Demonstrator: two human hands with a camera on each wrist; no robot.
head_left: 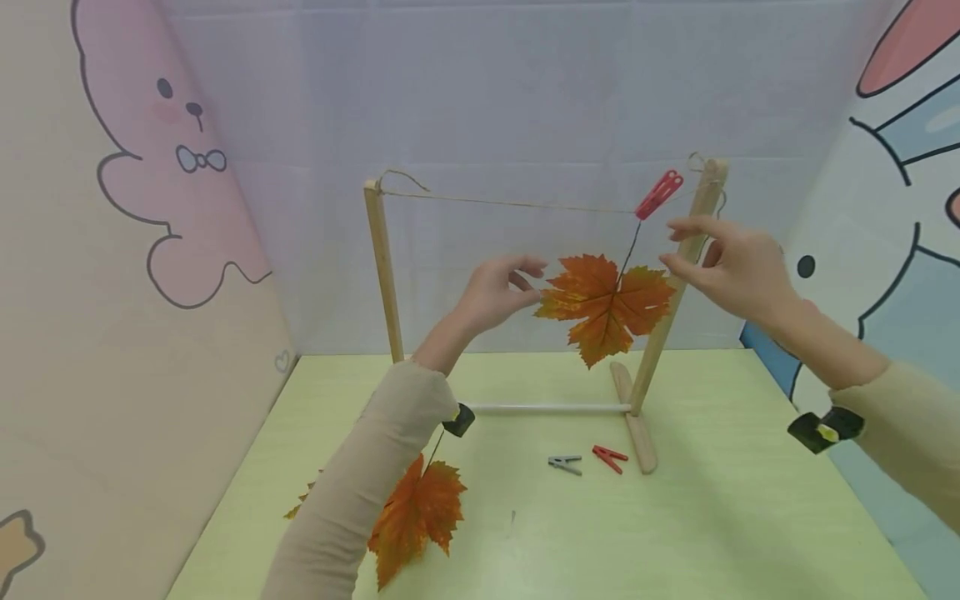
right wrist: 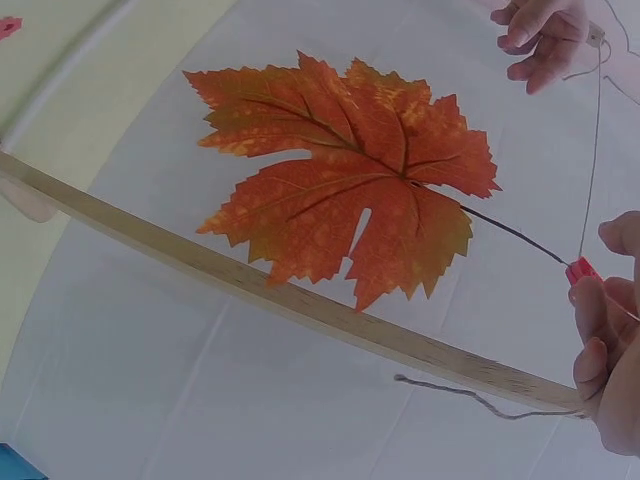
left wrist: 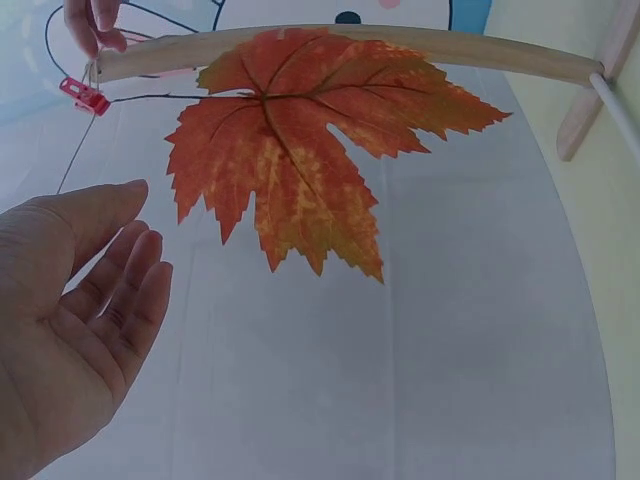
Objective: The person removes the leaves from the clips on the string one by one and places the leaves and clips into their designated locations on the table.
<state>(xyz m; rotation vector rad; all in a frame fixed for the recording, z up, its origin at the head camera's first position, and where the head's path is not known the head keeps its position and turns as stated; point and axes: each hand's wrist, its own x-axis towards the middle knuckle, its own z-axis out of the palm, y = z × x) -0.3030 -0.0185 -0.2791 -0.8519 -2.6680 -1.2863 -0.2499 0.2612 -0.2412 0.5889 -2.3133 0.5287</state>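
An orange maple-like leaf [head_left: 606, 308] hangs by its dark stem from a red clothespin [head_left: 659, 195], which is clipped on a thin string [head_left: 517, 203]. My left hand [head_left: 501, 292] is beside the leaf's left edge, fingers loosely bent and holding nothing; the left wrist view shows this hand [left wrist: 90, 300] apart from the leaf [left wrist: 290, 140]. Just below and right of the clothespin is my right hand [head_left: 738, 262], thumb and fingers spread apart with nothing between them. In the right wrist view its fingers [right wrist: 592, 315] partly cover the clothespin [right wrist: 580, 268].
The string runs between two wooden posts [head_left: 384, 267] joined low down by a white rod [head_left: 547, 408]. A grey clothespin [head_left: 564, 464] and another red clothespin [head_left: 610, 457] lie on the pale table [head_left: 705, 517]. Another orange leaf [head_left: 420, 517] lies partly behind my left sleeve [head_left: 360, 492].
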